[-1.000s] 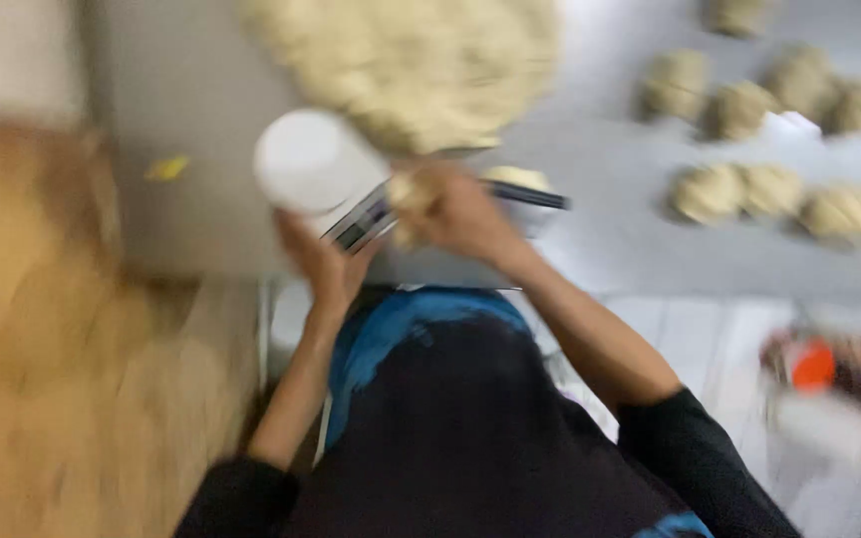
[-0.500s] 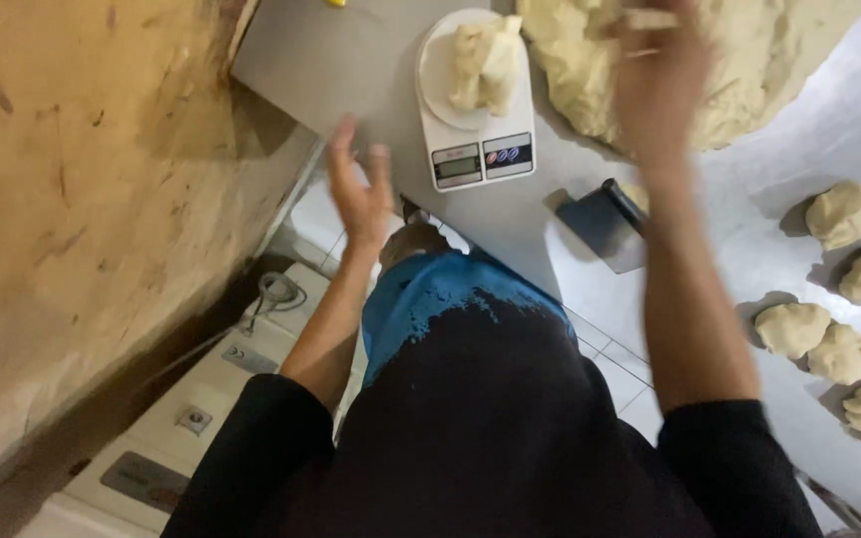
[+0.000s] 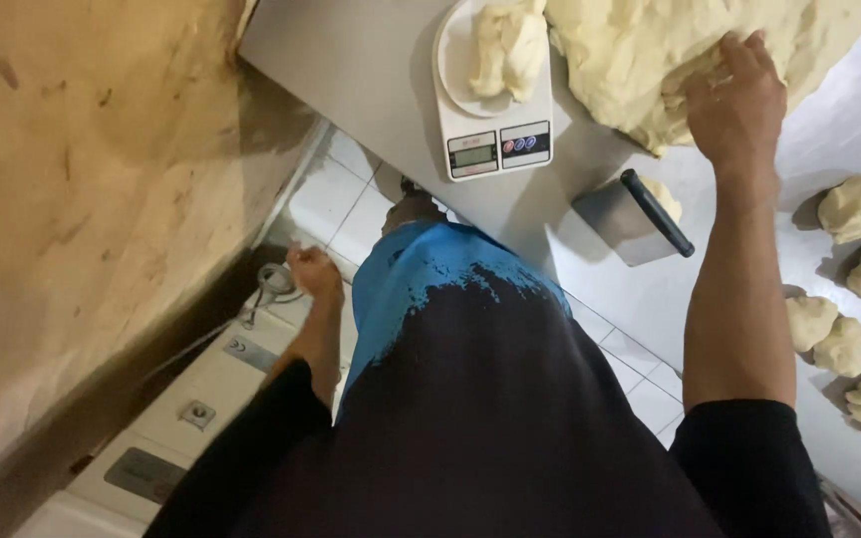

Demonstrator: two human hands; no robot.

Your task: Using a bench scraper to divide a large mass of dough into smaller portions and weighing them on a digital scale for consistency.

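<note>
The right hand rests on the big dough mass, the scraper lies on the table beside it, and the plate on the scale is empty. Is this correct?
Not quite. In the head view the plate on the scale holds a piece of dough. The right hand does rest on the big dough mass, and the scraper lies beside it.

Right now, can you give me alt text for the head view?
The person's right hand presses on a large mass of dough on a steel table, beside a white scale holding a dough piece. The left hand hangs down by the tiled floor; dough portions lie at right.
</note>
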